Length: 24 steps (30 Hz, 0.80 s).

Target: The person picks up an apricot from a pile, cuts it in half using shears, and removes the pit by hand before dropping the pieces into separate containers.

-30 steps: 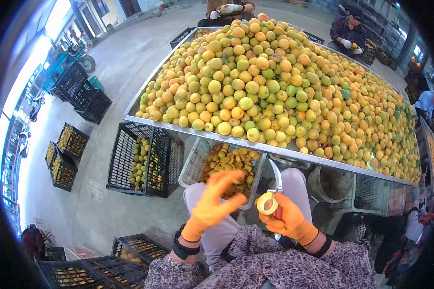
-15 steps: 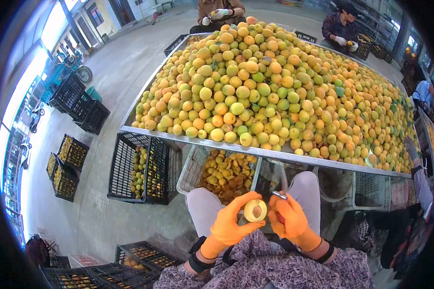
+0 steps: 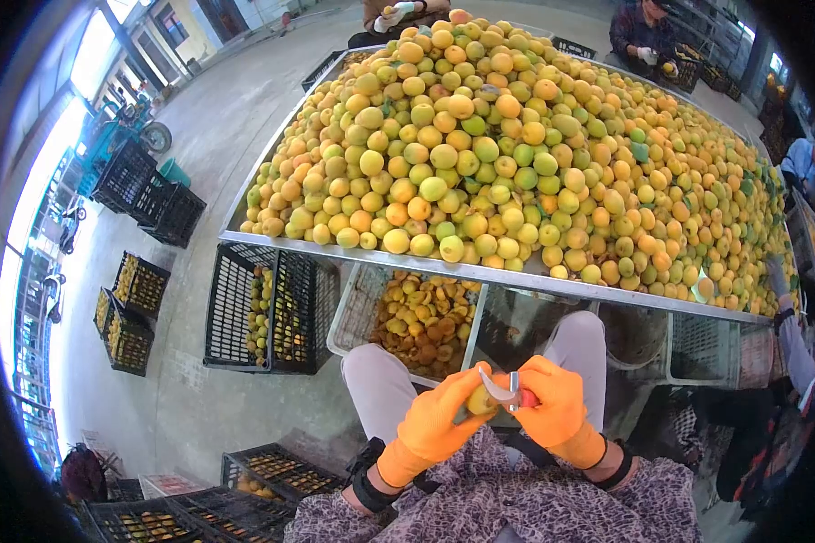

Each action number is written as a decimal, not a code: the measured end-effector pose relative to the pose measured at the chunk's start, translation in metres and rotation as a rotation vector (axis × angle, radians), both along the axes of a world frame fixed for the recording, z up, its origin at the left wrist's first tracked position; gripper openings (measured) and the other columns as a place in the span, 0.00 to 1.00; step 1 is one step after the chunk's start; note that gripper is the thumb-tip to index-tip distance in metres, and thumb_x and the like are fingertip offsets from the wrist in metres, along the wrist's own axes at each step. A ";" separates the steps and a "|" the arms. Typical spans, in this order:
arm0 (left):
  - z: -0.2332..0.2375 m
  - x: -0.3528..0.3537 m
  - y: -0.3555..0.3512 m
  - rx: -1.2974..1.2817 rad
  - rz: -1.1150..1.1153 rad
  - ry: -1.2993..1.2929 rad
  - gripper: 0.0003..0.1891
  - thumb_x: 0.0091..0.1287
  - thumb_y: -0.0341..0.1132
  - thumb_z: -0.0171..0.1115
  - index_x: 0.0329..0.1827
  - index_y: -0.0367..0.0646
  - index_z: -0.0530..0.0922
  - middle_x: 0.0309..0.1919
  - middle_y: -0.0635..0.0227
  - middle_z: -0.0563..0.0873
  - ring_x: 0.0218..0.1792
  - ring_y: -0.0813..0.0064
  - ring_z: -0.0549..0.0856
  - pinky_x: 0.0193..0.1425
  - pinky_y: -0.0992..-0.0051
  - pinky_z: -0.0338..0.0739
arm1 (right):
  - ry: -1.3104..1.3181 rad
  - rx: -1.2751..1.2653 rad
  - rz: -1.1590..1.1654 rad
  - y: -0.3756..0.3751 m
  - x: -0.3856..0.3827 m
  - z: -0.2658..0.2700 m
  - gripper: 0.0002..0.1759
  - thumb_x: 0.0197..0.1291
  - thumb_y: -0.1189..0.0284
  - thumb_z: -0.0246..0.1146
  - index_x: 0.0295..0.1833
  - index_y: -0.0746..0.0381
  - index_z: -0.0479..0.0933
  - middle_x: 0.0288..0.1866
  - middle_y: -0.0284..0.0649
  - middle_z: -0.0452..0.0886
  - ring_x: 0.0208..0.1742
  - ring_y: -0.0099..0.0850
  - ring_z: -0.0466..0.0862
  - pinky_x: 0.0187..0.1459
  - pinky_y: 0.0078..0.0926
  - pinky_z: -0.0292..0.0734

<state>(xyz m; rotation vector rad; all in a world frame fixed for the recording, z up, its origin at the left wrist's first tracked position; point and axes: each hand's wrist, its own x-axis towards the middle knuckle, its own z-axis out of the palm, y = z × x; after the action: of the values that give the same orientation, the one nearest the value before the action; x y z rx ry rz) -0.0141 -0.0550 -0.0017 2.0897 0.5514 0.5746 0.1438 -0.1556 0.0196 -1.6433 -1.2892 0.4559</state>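
My left hand (image 3: 435,418), in an orange glove, is closed around a yellow fruit (image 3: 482,400) in front of my lap. My right hand (image 3: 554,407), gloved the same way, is closed on a knife (image 3: 500,391) with a red handle and a curved blade. The blade lies against the top of the fruit. The cut side seen earlier is not visible. Beyond my knees, a metal-edged table (image 3: 407,263) holds a large heap of yellow and orange fruit (image 3: 507,154).
A crate (image 3: 342,337) of fruit pieces stands under the table edge, with a black crate (image 3: 235,308) to its left. More crates (image 3: 244,493) lie at the lower left. Co-workers (image 3: 641,36) sit at the far side; another person's arm (image 3: 792,339) reaches in at the right.
The knife blade has swung across onto the fruit, and my hands have come closer together. The fruit has turned, so its open cut face no longer shows. The view has shifted slightly.
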 end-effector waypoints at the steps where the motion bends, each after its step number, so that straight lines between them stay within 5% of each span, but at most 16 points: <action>1: -0.004 0.001 0.002 0.012 -0.043 -0.011 0.33 0.51 0.28 0.75 0.62 0.41 0.72 0.50 0.54 0.82 0.46 0.52 0.84 0.46 0.66 0.81 | 0.007 -0.033 0.010 -0.001 0.003 -0.001 0.09 0.45 0.78 0.71 0.34 0.66 0.80 0.25 0.40 0.73 0.22 0.33 0.73 0.24 0.24 0.65; 6: -0.002 0.013 0.004 -0.083 -0.162 0.056 0.32 0.54 0.27 0.73 0.63 0.42 0.71 0.54 0.55 0.81 0.48 0.55 0.85 0.49 0.66 0.81 | 0.116 -0.164 0.055 -0.005 0.019 -0.002 0.08 0.49 0.75 0.68 0.35 0.65 0.79 0.26 0.41 0.74 0.23 0.33 0.75 0.26 0.29 0.70; 8: -0.015 0.021 0.006 -0.492 -0.109 -0.201 0.32 0.52 0.26 0.74 0.61 0.39 0.70 0.53 0.55 0.82 0.49 0.64 0.86 0.51 0.70 0.81 | 0.398 -0.329 0.243 -0.016 0.034 0.002 0.08 0.53 0.73 0.68 0.36 0.65 0.78 0.23 0.40 0.72 0.22 0.26 0.73 0.25 0.27 0.67; 10: -0.014 0.024 0.012 -0.584 -0.108 -0.273 0.34 0.53 0.22 0.70 0.64 0.39 0.67 0.56 0.53 0.79 0.50 0.64 0.84 0.55 0.68 0.80 | 0.317 -0.351 0.225 -0.029 0.042 -0.005 0.10 0.58 0.71 0.65 0.39 0.65 0.75 0.20 0.35 0.70 0.20 0.22 0.69 0.23 0.24 0.63; 13: 0.004 0.028 0.014 -1.062 -0.123 -0.343 0.36 0.53 0.21 0.64 0.69 0.37 0.63 0.54 0.51 0.78 0.46 0.65 0.84 0.51 0.71 0.79 | 1.005 -0.377 0.005 -0.041 0.036 0.008 0.07 0.65 0.69 0.55 0.40 0.62 0.68 0.20 0.29 0.68 0.16 0.18 0.63 0.20 0.19 0.60; 16: 0.004 0.031 0.020 -1.199 -0.208 -0.399 0.39 0.54 0.28 0.65 0.71 0.39 0.61 0.52 0.52 0.78 0.43 0.67 0.82 0.47 0.73 0.78 | 1.177 -0.367 0.031 -0.050 0.024 0.016 0.08 0.66 0.69 0.52 0.40 0.63 0.67 0.19 0.32 0.67 0.13 0.18 0.64 0.17 0.17 0.59; 17: 0.006 0.033 0.018 -1.251 -0.196 -0.406 0.33 0.62 0.31 0.58 0.72 0.39 0.61 0.48 0.60 0.78 0.41 0.73 0.79 0.45 0.76 0.73 | 1.169 -0.317 0.128 -0.055 0.026 0.005 0.13 0.69 0.64 0.51 0.39 0.65 0.67 0.20 0.35 0.68 0.11 0.21 0.64 0.14 0.20 0.59; 22: -0.002 0.044 0.015 -1.565 -0.349 -0.543 0.31 0.71 0.44 0.54 0.72 0.40 0.59 0.46 0.62 0.77 0.42 0.73 0.79 0.45 0.77 0.73 | 1.469 0.026 0.141 -0.046 0.025 0.003 0.21 0.70 0.54 0.51 0.35 0.62 0.66 0.20 0.36 0.68 0.10 0.25 0.64 0.16 0.21 0.62; 24: -0.003 0.049 0.010 -1.658 -0.369 -0.579 0.31 0.73 0.49 0.52 0.72 0.40 0.59 0.46 0.62 0.77 0.41 0.73 0.79 0.45 0.77 0.73 | 1.470 0.440 0.238 -0.033 0.033 0.010 0.23 0.69 0.51 0.52 0.31 0.59 0.64 0.18 0.35 0.65 0.10 0.25 0.62 0.17 0.22 0.63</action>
<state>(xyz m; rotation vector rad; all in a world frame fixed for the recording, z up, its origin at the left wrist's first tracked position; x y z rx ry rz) 0.0347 -0.0449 -0.0052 0.3749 0.1206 0.2540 0.1765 -0.1883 0.0298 -0.4375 -0.3584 1.1270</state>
